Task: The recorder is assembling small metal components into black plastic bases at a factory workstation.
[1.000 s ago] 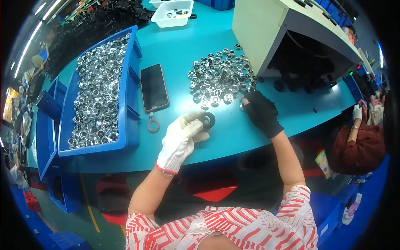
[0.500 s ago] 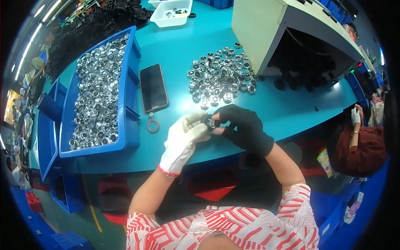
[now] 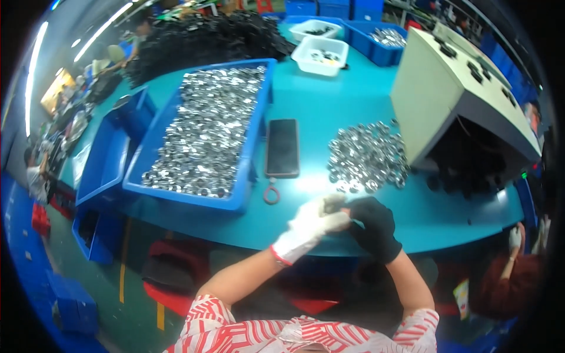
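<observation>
My left hand point(image 3: 318, 222), in a white glove with a red cuff, is closed at the near side of the turquoise table point(image 3: 235, 226). My right hand point(image 3: 378, 228), in a black glove with bare fingertips, meets it fingertip to fingertip. Between them the fingers pinch a small round black-and-silver part, almost wholly hidden and blurred now but plain in the earlier view. Just beyond the hands lies a loose pile of small shiny round parts point(image 3: 368, 156). A dark phone point(image 3: 282, 148) with a reddish ring strap point(image 3: 271, 195) rests to their left.
A large blue bin point(image 3: 250, 147) full of shiny parts stands left, beside another blue bin point(image 3: 106, 173). White trays point(image 3: 321, 66) and a black heap point(image 3: 212, 44) are farther back. A beige machine point(image 3: 426, 97) with a dark opening stands right. Another person's gloved hand point(image 3: 515, 238) shows far right.
The whole view has shifted, so table and bins appear farther right and lower, and more of the back shows. My hands stay together; the part between them has become hidden.
</observation>
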A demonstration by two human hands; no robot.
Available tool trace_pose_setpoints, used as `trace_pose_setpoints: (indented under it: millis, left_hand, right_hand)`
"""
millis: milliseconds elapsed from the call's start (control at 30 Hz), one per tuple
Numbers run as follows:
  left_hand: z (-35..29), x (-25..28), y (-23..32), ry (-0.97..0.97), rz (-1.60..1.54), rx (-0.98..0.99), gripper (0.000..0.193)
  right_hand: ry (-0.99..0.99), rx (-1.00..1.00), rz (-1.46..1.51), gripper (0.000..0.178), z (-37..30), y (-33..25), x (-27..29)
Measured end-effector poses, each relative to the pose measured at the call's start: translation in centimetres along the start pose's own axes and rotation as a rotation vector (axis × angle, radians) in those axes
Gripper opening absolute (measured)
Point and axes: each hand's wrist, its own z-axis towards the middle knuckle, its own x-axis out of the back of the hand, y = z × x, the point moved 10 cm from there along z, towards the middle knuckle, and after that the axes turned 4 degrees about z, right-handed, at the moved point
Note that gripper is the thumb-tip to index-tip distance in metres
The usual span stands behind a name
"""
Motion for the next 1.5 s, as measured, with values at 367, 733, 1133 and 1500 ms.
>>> trace_pose_setpoints:
  millis: [367, 733, 1133, 1500]
  left_hand:
    - [-2.1, -0.8, 5.1, 0.162, 0.576, -0.478, 0.052]
    - [-1.8, -0.7, 5.2, 0.117, 0.708, -0.456, 0.034]
    - [-2.7, 0.2, 5.7, 0.187, 0.740, -0.540, 0.021]
    - [-2.5, 0.4, 5.6, 0.069, 0.425, -0.376, 0.021]
  right_hand:
    - [-0.103, -0.179, 0.340, 0.047, 0.0, 1.3, -0.9]
    - [-0.112, -0.126, 0.041, 0.037, 0.6, 0.1, -1.6]
    - [-0.174, -0.272, -0.092, 0.024, 0.5, 1.1, -2.7]
    - [-0.116, -0.169, 0.000, 0.031, 1.2, -0.4, -2.0]
